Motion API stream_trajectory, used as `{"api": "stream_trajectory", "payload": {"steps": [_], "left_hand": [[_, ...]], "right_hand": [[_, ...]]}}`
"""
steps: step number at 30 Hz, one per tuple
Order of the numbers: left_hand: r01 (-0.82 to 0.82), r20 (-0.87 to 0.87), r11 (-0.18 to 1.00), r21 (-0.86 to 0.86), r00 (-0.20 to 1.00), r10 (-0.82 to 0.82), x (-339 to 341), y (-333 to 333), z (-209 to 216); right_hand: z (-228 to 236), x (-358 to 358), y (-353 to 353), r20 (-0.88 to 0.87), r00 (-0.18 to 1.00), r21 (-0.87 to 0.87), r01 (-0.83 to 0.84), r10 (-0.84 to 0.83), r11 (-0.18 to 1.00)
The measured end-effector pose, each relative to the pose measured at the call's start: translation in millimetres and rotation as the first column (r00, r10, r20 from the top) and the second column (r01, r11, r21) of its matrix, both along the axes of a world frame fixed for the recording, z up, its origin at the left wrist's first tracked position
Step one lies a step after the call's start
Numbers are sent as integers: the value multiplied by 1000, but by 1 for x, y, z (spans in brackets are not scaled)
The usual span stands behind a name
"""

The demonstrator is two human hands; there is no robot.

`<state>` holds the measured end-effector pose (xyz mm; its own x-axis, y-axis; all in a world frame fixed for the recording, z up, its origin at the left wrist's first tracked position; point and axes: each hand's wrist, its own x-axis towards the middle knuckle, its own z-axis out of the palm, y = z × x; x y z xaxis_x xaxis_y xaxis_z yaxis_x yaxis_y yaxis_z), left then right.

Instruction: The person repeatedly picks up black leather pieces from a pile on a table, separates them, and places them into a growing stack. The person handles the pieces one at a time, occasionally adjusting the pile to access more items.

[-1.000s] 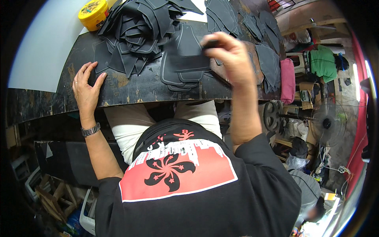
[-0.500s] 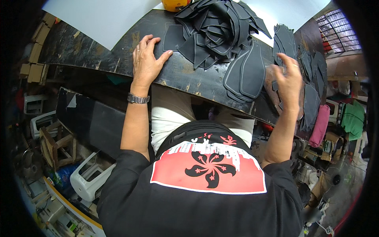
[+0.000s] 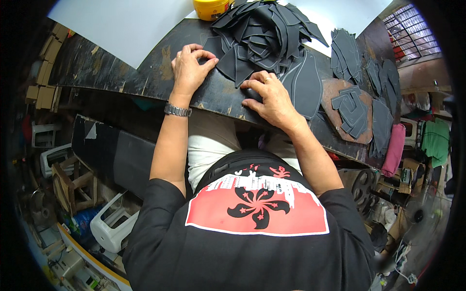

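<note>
My left hand [image 3: 191, 70] rests on the black worktable [image 3: 121, 77], thumb and forefinger tips together beside a flat dark piece [image 3: 212, 43]. Whatever lies between those tips is hidden. Right of it, my right hand [image 3: 272, 99] curls its thumb and fingers around a smooth, dark rounded object [image 3: 253, 95] by the table's near edge; its kind does not show. Just beyond both hands rises a heap of black cut sheet pieces [image 3: 267, 39] with pale outlines. Larger rounded black pieces [image 3: 307, 82] lie stacked beside my right wrist.
A brown board [image 3: 332, 92] with smaller black cutouts [image 3: 352, 114] lies at right. Another stack [image 3: 345, 56] is behind it. White sheets [image 3: 121, 29] and a yellow tub [image 3: 211, 8] stand at the back. A pink roll [image 3: 394, 148] sits past the right end; a white stool [image 3: 114, 225] stands below left.
My right hand has swung left from the right-hand pieces to near the heap and now grips a dark rounded object. The left hand's spread fingers have drawn together. The board's cutouts are now uncovered.
</note>
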<state>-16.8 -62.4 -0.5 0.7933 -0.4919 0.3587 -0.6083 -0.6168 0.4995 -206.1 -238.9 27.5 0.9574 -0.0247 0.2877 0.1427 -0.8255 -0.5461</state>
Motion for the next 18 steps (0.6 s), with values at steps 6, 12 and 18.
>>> {"api": "stream_trajectory", "payload": {"steps": [6, 12, 18], "left_hand": [[64, -48, 920, -388, 995, -89, -2, -14, 20], [313, 100, 844, -436, 949, -300, 0, -51, 74], [541, 401, 829, -140, 797, -452, 12, -97, 91]], "right_hand": [[-11, -2, 3, 109, 994, 9, 20, -21, 1000], [-1, -4, 4, 157, 987, 44, 13, -20, 999], [49, 25, -50, 423, 854, 302, 181, -302, 936]]}}
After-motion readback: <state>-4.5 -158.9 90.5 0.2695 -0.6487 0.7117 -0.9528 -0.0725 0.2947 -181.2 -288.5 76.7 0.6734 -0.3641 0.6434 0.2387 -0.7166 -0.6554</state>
